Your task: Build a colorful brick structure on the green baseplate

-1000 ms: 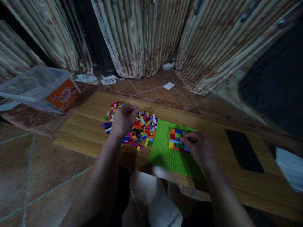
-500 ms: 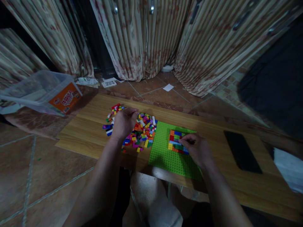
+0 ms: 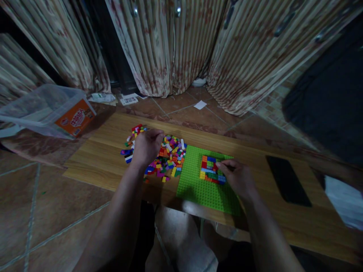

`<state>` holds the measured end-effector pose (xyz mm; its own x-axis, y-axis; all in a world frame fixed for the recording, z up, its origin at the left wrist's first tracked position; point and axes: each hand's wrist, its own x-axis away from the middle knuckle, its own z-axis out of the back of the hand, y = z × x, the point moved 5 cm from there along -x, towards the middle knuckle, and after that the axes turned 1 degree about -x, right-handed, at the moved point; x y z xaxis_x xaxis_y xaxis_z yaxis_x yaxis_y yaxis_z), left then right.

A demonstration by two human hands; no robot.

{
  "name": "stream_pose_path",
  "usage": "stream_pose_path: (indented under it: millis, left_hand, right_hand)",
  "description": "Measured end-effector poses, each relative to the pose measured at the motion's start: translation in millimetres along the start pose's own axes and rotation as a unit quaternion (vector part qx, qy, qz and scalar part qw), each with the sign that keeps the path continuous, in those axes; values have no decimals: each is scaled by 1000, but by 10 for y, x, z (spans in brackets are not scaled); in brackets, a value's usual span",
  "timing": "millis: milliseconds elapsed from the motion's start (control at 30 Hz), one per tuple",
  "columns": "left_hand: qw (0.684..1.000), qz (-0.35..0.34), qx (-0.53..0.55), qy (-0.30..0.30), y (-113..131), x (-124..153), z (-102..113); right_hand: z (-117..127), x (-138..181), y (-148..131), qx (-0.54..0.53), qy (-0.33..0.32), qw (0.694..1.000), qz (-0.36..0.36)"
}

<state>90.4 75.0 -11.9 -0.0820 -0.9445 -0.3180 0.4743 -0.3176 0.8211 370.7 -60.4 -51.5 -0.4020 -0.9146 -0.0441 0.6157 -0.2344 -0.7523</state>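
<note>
My left hand (image 3: 148,147) hovers over a loose pile of small coloured toy bricks (image 3: 173,159), thumb and fingers pressed together; whatever they hold, if anything, is too small to see. On a green studded baseplate (image 3: 206,195) sits a low block of joined bricks (image 3: 210,176) in red, orange, yellow, blue, green and light blue. My right hand (image 3: 236,175) reaches in from the right with its fingers pinched at the upper right part of that block. Its fingertips cover a few bricks there, so what lies between them is hidden.
The wooden board (image 3: 93,151) carries a black phone-like slab (image 3: 288,181) at right. A clear plastic bin (image 3: 51,109) with an orange label stands at far left. White paper (image 3: 344,200) lies at the right edge. Striped curtains (image 3: 159,49) hang behind.
My right hand has drawn back slightly from the middle of the brick block, uncovering more of it. My left hand stays over the pile. The view has shifted slightly.
</note>
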Motion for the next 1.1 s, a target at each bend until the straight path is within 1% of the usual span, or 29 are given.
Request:
stream_pose_path:
  millis: [333, 500, 600, 767, 900, 1000, 1100]
  left_hand:
    - [1000, 2, 21, 7, 4, -4, 6]
    - [1000, -1, 10, 1, 34, 3, 5]
    - [1000, -1, 3, -2, 40, 8, -2]
    - [1000, -6, 5, -10, -4, 9, -49]
    - [1000, -8, 19, -8, -44, 10, -71]
    - [1000, -19, 18, -13, -48, 15, -73]
    - [1000, -23, 13, -13, -65, 11, -73]
  right_hand:
    - [-29, 2, 72, -11, -3, 999, -30]
    - [-23, 27, 14, 17, 14, 1000, -7]
    - [-28, 42, -17, 22, 14, 1000, 8]
    - [-21, 60, -60, 39, 29, 999, 17]
    - [-11, 76, -86, 53, 26, 998, 23]
    - [17, 102, -158, 89, 52, 993, 55]
    - [4, 157, -327, 103, 93, 984, 110]
